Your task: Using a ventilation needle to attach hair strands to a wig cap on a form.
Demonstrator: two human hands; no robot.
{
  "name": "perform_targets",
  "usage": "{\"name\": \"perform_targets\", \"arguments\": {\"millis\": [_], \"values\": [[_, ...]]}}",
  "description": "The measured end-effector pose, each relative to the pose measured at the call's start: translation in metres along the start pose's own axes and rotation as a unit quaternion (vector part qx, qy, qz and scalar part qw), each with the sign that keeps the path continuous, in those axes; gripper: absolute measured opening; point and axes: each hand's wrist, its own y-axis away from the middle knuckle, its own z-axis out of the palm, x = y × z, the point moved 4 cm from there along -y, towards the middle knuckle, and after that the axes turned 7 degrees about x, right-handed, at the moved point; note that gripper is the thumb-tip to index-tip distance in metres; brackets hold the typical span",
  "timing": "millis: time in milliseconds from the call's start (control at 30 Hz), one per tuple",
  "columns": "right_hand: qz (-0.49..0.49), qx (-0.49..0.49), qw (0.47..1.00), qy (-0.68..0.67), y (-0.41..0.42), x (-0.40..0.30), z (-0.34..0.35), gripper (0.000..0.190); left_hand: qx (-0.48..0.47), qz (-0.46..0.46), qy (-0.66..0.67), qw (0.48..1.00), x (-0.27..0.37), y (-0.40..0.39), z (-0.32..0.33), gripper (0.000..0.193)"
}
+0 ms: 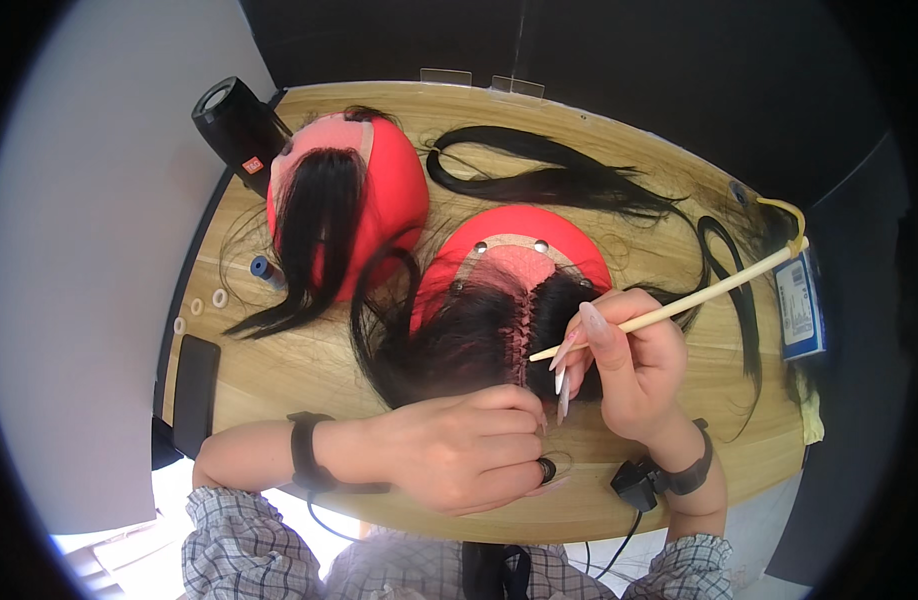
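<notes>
My right hand (639, 360) grips a slim cream-coloured stick (691, 300), a wig ventilating needle holder by its look. The stick's tapered tip points at a parting in black hair (459, 352). This hair lies over a red wig block (579, 232) with a pink mesh cap (515, 262) fixed on it by round-headed pins. My left hand (466, 450) rests at the near side of the block, its fingers curled. A black ring or band (547, 470) sits on one finger, with thin hairs beside it. Whatever lies inside those fingers is hidden.
Another red wig block (399, 172) carries a mesh cap and hair at the back left. A black speaker (238, 124), blue spool (261, 267) and black phone-like slab (195, 390) line the left side. A hair bundle (534, 184) lies behind; a blue-white box (800, 307) stands right.
</notes>
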Motion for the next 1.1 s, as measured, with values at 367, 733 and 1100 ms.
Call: {"name": "perform_targets", "arguments": {"millis": [367, 733, 1100], "values": [[0.049, 0.008, 0.997, -0.061, -0.0009, 0.0017, -0.0014, 0.016, 0.002, 0.003, 0.004, 1.0, 0.0, 0.0012, -0.0004, 0.013], [0.012, -0.035, 0.999, -0.032, 0.0004, -0.0004, -0.0007, 0.014, -0.025, 0.026, -0.01, 0.999, 0.0044, 0.0036, 0.0018, 0.011], [-0.019, -0.057, 0.998, -0.012, 0.0008, -0.0033, 0.0011, 0.012, -0.026, 0.038, 0.007, 0.999, 0.0086, 0.0085, 0.0046, 0.017]]}}
